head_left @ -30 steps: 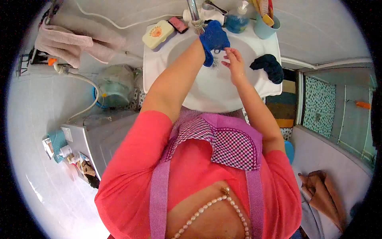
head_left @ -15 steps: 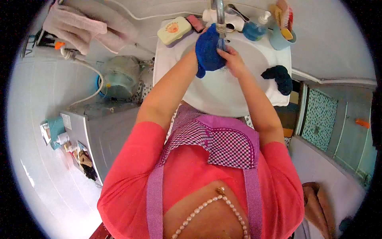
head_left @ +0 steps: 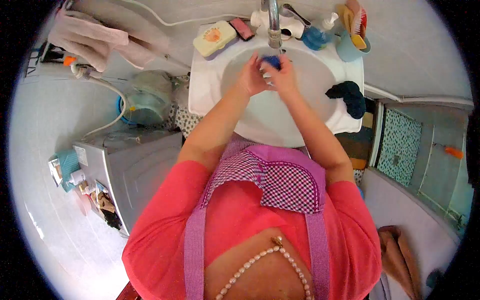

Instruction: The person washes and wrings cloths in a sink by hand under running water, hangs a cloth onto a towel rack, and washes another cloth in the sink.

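Observation:
Over the white washbasin (head_left: 272, 117), a wet-looking blue cloth (head_left: 271, 62) is bunched small between my two hands, below the tap (head_left: 274, 37). My left hand (head_left: 254, 76) curls round the bundle from the left. From the right, my right hand (head_left: 281, 76) closes on it with bent fingers. Most of the cloth is hidden by the hands. A crumpled dark cloth item (head_left: 348, 98) lies on the basin's right rim, apart from both hands.
Behind the basin are a yellow soap box (head_left: 216, 39), a pink-and-black brush or sponge (head_left: 242, 29), a blue soap pump bottle (head_left: 316, 37) and a cup of brushes (head_left: 353, 49). A grey washing machine (head_left: 142, 175) stands left, below a hanging towel (head_left: 90, 37).
The blue cloth was spread open over my left hand under the tap. Now it is squeezed into a small bundle between both hands, which have moved slightly lower and closer together.

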`<state>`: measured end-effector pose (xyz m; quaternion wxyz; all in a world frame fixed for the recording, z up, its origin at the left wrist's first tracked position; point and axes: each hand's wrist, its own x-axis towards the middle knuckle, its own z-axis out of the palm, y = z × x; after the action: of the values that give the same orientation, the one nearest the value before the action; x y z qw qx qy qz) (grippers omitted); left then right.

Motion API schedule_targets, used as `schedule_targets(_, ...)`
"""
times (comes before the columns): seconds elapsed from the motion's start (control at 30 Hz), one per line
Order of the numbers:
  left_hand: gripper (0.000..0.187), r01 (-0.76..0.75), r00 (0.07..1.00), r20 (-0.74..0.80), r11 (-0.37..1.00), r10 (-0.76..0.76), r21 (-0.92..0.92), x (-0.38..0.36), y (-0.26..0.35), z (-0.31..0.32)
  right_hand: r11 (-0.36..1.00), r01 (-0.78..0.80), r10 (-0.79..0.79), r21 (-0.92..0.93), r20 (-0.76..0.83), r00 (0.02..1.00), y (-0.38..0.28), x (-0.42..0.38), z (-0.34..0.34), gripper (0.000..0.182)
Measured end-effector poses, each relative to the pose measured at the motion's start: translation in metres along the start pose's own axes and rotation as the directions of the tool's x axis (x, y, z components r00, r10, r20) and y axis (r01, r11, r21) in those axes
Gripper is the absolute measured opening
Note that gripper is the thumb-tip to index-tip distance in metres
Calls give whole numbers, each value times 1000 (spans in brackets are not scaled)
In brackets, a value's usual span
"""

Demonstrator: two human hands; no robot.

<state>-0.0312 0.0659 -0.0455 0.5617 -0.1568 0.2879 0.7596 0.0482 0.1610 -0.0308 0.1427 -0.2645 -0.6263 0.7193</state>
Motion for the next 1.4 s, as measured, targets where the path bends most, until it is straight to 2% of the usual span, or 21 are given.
schedule_targets(0.07, 51, 2, 978, 206, 995, 19, -99, 22, -6, -18, 869, 430, -416, -245, 109, 903, -5, -40, 28, 29)
schedule_targets(0.1, 53, -110, 994, -9, 994, 110, 28, 15, -10, -7, 715, 614, -582, -335, 201, 788, -6, -50, 34, 30)
schedule_targets(0.2, 37, -54, 929, 352, 983, 115, -178, 64, -23, -55, 803, 403, -488, -439, -95, 868, 14, -15, 20, 34)
schedule_targets(0.23, 31, -149, 985, -102, 985, 140, -88, 6, -30, 19, 829, 216, -408, -515, -293, 865, 25, 10, 9, 30)
schedule_targets(0.3, 31, -192, 981, 5, 980, 192, -59, 17, -36, 15, 995, 91, -104, -50, -511, 853, 35, 38, -1, 28)
schedule_targets(0.33, 32, -208, 976, 60, 977, 211, -47, 18, -37, 14, 979, 42, 79, 201, -558, 826, 36, 41, -2, 28)
schedule_targets(0.37, 35, -269, 957, -118, 963, 265, -12, 24, -34, 16, 985, 25, 60, 172, -469, 881, 44, 31, 3, 32)
schedule_targets(0.4, 36, -201, 964, -166, 978, 208, 62, 20, -21, 28, 969, 138, -52, 207, -374, 926, 57, 18, 20, 35)
schedule_targets(0.47, 36, -47, 952, -289, 979, 103, 196, 5, 2, 34, 944, 37, 46, 327, -243, 969, 16, -31, 46, 37)
schedule_targets(0.5, 39, -44, 971, -225, 986, 79, 158, 17, 0, 15, 939, 68, 32, 336, -285, 958, 24, -23, 49, 34)
schedule_targets(0.6, 47, -334, 922, -58, 861, 383, 383, 21, -41, 15, 819, -161, 336, 550, -233, 913, 37, 33, 9, 34)
schedule_targets(0.73, 54, -429, 903, 261, 681, 341, 594, 4, -31, 30, 596, -209, 379, 775, -42, 924, -4, 29, -2, 34)
schedule_targets(0.77, 56, -389, 917, 285, 782, 279, 487, 11, -18, 25, 597, -266, 240, 757, 148, 959, -7, 22, -11, 46)
schedule_targets(0.87, 52, -261, 943, 307, 856, 127, 446, 23, 9, 11, 872, -156, 18, 464, 289, 957, -38, 14, -30, 62)
schedule_targets(0.9, 47, -223, 946, 303, 908, 114, 354, 16, 15, 22, 982, -9, -75, 191, 427, 901, -35, 23, -47, 75)
schedule_targets(0.93, 46, -219, 941, 322, 907, 100, 359, 14, 16, 29, 939, 271, -168, -210, 406, 898, -44, 12, -49, 77)
schedule_targets(0.97, 45, -216, 935, 344, 905, 85, 365, 11, 15, 36, 670, 478, -260, -568, 423, 868, -55, -3, -54, 79)
schedule_targets(1.0, 44, -217, 927, 367, 903, 72, 370, 9, 15, 44, 236, 560, -326, -794, 478, 816, -69, -13, -58, 82)
schedule_targets(1.13, 29, -24, 899, 381, 842, -218, 539, 5, 5, 52, -272, 737, -374, -619, 774, 511, -71, -16, -72, 69)
schedule_targets(1.23, 15, -125, 957, 248, 558, -150, 820, 0, -11, 66, -85, 809, -393, -581, 766, 509, -79, -11, -80, 53)
schedule_targets(1.4, 18, -192, 980, 196, 112, -28, 975, -10, -24, 94, -65, 652, -346, -755, 630, 695, -86, -18, -71, 24)
